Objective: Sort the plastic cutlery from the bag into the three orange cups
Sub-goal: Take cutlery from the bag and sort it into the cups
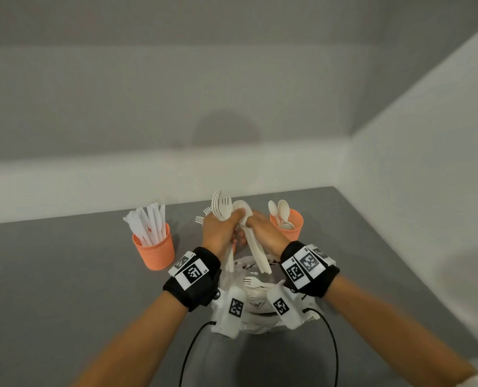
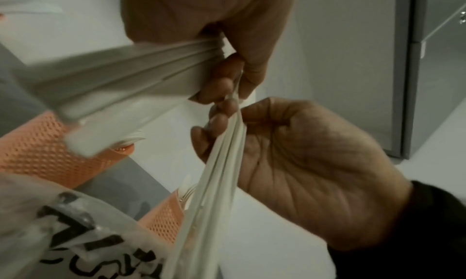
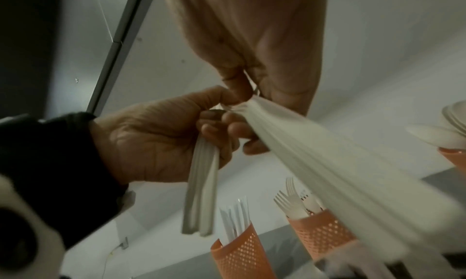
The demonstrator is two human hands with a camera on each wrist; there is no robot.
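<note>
Above the clear printed bag point(image 1: 256, 291) my left hand point(image 1: 230, 220) grips a bunch of white forks and spoons point(image 1: 221, 205), heads up. My right hand point(image 1: 256, 222) touches it and grips a second bundle of white cutlery point(image 1: 260, 261), whose handles fan down toward the bag. The left wrist view shows the left hand's bundle point(image 2: 121, 80) and the right hand point(image 2: 302, 163) curled round its handles point(image 2: 214, 183). Three orange mesh cups stand behind: knives point(image 1: 154, 248) on the left, forks point(image 3: 322, 233) mostly hidden by my hands, spoons point(image 1: 288, 226) on the right. More forks point(image 1: 250, 282) lie in the bag.
The grey table point(image 1: 64, 275) ends at white walls behind and to the right point(image 1: 399, 191). Black cables point(image 1: 193, 347) run from the wrist cameras toward the table's near edge. The bag point(image 2: 75, 233) lies just under both wrists.
</note>
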